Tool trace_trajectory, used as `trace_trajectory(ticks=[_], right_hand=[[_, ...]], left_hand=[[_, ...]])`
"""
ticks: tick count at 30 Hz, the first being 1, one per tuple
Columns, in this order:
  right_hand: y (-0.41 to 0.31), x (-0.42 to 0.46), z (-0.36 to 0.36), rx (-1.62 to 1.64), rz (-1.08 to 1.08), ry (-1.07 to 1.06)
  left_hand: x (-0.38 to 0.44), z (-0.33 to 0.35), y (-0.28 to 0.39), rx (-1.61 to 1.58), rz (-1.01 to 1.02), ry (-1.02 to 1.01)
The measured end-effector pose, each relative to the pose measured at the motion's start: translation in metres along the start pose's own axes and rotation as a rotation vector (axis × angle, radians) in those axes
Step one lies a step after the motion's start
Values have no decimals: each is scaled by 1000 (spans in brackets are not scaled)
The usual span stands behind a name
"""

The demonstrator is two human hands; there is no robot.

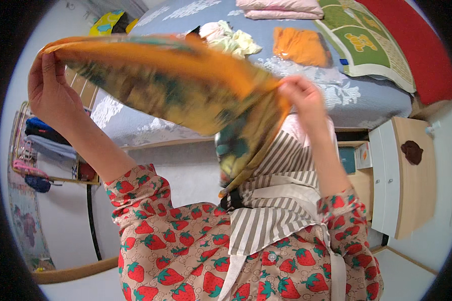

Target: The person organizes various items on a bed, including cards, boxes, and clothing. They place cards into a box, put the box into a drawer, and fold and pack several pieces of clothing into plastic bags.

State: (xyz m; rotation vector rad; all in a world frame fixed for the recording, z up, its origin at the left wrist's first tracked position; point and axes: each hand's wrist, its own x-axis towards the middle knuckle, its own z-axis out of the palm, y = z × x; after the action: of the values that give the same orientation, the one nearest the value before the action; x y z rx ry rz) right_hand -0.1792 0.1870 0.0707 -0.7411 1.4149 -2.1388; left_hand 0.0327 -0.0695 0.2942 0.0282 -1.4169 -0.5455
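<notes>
An orange and olive patterned cloth [154,79], blurred and held up in the air, spans the space between my two hands. My left hand [52,82] pinches its far left end between thumb and fingers. At the right, my right hand [303,94] grips the cloth's orange edge, and part of the cloth hangs down from there in front of my striped apron [282,195]. Beyond the cloth, a folded orange cloth [301,47] and a heap of pale crumpled fabric [228,37] lie on the bed.
The bed with its blue-grey cover [365,101] stands ahead. On it are a folded pink quilt [280,8], a green bear-patterned blanket [361,41] and a red cloth [418,49]. A white-doored cabinet [384,180] is at the right, a rack with folded clothes [51,135] at the left.
</notes>
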Motion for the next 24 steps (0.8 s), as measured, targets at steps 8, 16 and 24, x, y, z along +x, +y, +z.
trace_trajectory(ticks=[8,16,24], right_hand=[[-178,4,-51,-447,-930,284],[-58,-32,-79,-996,-537,9],[58,-99,-99,-828,0,29]], left_hand=[[-6,30,-21,-268,-191,-12],[-150,3,-88,-144,-909,-315],[-265,-21,-115,-212,-1189,-130]])
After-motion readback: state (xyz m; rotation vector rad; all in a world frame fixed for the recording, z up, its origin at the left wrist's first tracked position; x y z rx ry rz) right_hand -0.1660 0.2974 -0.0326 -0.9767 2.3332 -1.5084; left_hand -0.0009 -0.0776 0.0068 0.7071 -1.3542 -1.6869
